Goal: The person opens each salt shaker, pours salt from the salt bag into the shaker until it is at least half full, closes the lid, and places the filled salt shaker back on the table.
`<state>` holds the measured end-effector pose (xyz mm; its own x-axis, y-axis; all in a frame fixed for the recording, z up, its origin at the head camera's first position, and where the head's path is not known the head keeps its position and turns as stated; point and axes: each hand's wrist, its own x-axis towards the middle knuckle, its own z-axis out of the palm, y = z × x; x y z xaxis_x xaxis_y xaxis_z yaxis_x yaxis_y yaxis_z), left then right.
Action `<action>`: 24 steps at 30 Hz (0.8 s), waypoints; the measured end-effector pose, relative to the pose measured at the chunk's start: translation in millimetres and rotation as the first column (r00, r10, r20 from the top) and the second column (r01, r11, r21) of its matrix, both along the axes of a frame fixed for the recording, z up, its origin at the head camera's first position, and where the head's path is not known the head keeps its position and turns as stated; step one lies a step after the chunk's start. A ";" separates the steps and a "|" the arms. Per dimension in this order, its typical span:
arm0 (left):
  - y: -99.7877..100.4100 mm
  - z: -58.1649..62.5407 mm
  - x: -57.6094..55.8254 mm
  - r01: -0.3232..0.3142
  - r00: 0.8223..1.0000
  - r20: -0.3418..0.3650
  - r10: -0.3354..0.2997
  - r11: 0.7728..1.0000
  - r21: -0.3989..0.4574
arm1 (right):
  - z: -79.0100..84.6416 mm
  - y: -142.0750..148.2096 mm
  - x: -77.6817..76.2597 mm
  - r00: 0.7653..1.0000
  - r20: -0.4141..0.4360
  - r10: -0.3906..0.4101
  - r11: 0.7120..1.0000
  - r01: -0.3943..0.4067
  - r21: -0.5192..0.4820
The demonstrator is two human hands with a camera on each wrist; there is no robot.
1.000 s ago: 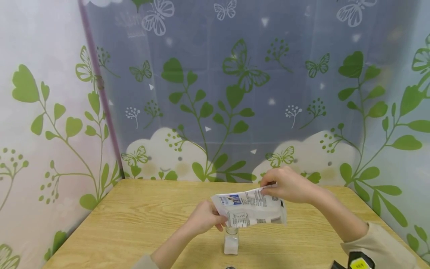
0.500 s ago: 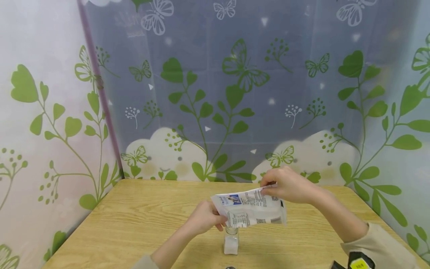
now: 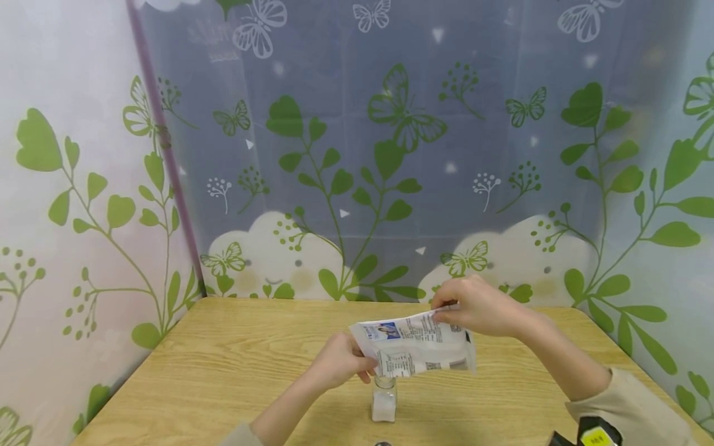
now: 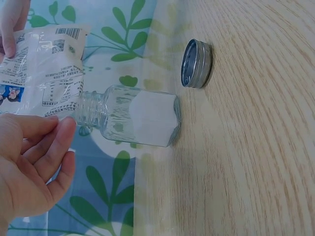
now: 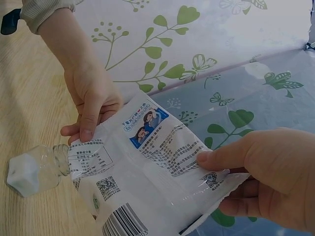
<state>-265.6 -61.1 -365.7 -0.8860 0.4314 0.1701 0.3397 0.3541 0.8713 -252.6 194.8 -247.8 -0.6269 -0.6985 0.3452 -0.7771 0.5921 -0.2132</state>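
Observation:
A white printed plastic pouch (image 3: 415, 347) is tilted over a small glass jar (image 3: 384, 399). Its lower corner meets the threaded mouth of the jar in the left wrist view. My left hand (image 3: 341, 362) pinches the pouch near that corner between thumb and fingers. With thumb and fingers, my right hand (image 5: 275, 182) grips the opposite, raised end of the pouch. White powdery contents (image 4: 153, 118) fill roughly the lower half of the jar, which stands upright on the table. The pouch's opening is hidden behind its printed side and the left fingers.
A silver screw lid (image 4: 197, 64) lies on the wooden table (image 3: 251, 347) near the jar, on the side toward me. A black object with a yellow label (image 3: 597, 435) shows at the bottom right. Patterned curtains (image 3: 346, 155) hang around the table's back and sides.

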 end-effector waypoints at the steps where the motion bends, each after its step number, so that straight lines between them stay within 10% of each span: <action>1: -0.1 0.0 0.1 0.000 1.000 0.002 0.000 1.000 0.001 | 0.0 0.2 0.1 1.000 -0.002 0.003 1.000 -0.003 -0.001; 24: -1.9 3.8 1.4 -0.002 1.000 0.002 0.002 1.000 0.009 | 5.1 0.4 3.2 1.000 0.013 0.007 1.000 -0.007 0.002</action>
